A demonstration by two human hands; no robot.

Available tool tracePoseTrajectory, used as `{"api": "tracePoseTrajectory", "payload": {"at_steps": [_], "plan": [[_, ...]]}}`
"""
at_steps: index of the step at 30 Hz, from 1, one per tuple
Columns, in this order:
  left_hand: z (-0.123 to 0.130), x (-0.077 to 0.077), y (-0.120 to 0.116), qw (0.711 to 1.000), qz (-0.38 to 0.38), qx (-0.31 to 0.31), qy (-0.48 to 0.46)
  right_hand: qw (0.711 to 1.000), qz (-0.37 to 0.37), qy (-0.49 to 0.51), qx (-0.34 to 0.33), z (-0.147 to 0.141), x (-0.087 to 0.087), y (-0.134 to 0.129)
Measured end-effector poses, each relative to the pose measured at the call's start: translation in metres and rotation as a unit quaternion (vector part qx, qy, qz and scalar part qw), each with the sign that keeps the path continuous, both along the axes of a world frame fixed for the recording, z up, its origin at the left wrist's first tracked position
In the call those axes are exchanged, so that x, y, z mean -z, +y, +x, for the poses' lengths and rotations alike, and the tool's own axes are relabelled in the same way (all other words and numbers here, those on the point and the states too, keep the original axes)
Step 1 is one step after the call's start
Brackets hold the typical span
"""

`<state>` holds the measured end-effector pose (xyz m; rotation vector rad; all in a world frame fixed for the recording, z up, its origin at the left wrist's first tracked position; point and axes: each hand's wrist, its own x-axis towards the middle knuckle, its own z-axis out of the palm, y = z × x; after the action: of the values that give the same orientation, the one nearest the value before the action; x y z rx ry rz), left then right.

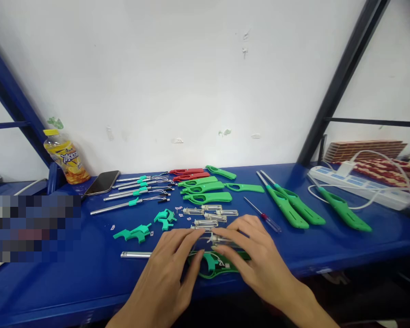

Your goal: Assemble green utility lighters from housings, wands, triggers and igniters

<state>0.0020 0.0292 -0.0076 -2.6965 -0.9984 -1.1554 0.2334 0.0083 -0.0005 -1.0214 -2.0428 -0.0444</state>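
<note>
A clear plastic fuel tank (220, 239) with a metal end is pinched between the thumb and fingers of my right hand (259, 255). My left hand (171, 266) curls close to the tank's valve end, thumb and index finger near each other by a thin pale line. What they grip is too small to make out. Below both hands lies an open green lighter shell half (222, 274), with a teal trigger (210, 263) and wires inside. Its metal barrel (135, 255) sticks out left, partly behind my left hand. More clear tanks (205, 223) lie just beyond my fingers.
Loose teal triggers (140, 232) and several wired metal barrels (116, 208) lie left. Green shell halves (208, 197) and red shell halves (187, 176) lie behind. Rightward are a screwdriver (264, 216), long green lighters (289, 209) and a power strip (358, 184); phone (102, 182) and bottle (66, 157) stand back left.
</note>
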Motion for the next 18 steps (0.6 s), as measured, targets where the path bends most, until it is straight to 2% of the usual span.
{"api": "tracePoseTrajectory", "payload": {"at_steps": [3, 7, 12, 18], "plan": [[-0.001, 0.002, -0.002, 0.999, -0.024, 0.003, 0.039, 0.999, 0.027, 0.012, 0.013, 0.008, 0.003, 0.003], [-0.002, 0.005, -0.003, 0.998, -0.024, -0.005, 0.063, 0.999, 0.012, 0.031, 0.017, 0.014, 0.003, 0.003], [-0.002, 0.005, -0.002, 0.998, -0.02, 0.007, 0.066, 0.997, -0.058, 0.027, 0.037, 0.02, 0.001, -0.005], [0.0, 0.001, -0.004, 0.997, -0.038, 0.031, 0.068, 0.987, -0.153, -0.032, 0.027, 0.03, -0.004, -0.013]]}}
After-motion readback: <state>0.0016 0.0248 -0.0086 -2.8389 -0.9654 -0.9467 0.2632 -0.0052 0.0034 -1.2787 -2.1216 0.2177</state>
